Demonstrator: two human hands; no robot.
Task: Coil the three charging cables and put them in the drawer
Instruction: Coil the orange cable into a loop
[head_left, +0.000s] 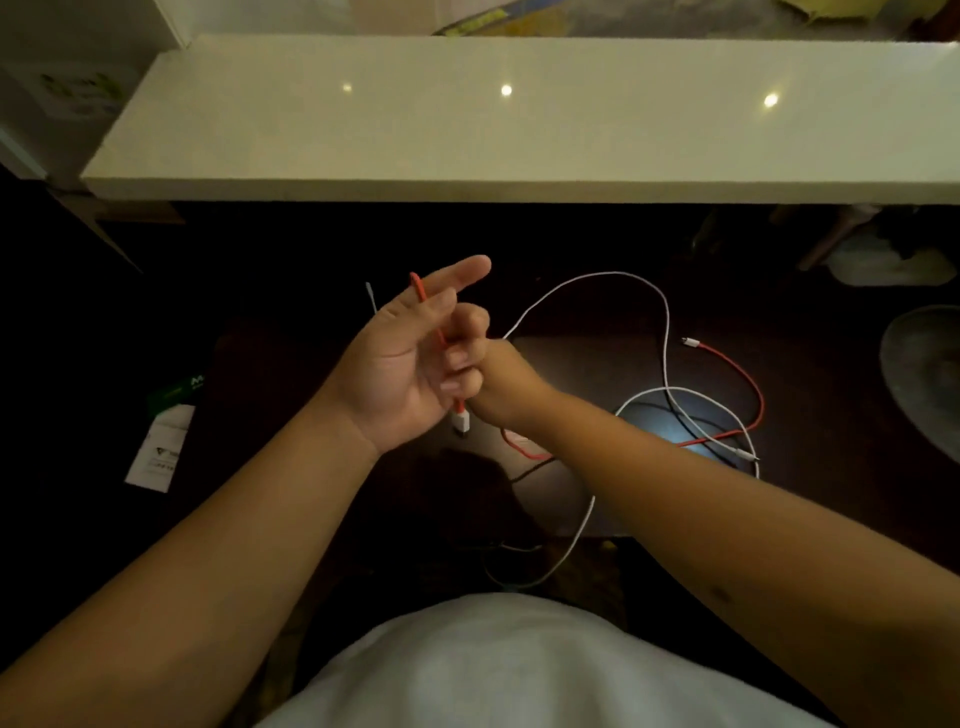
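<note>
A red cable (748, 379) trails across the dark desk (291, 374), and its white plug end hangs below my palm. My left hand (410, 364) is raised palm up, with the red cable running over its index finger and down across the palm. My right hand (504, 384) is a fist pressed against the left fingers, gripping the red cable just above the plug. A white cable (639, 280) lies in a big loose loop to the right, crossing the red one. A dark cable (530, 470) shows faintly under my right forearm. No drawer is visible.
A pale glossy shelf (519, 119) overhangs the back of the desk. A white leaflet (161, 447) and a green packet (176, 387) lie at the left. A round grey object (924, 374) sits at the right edge. The scene is dim.
</note>
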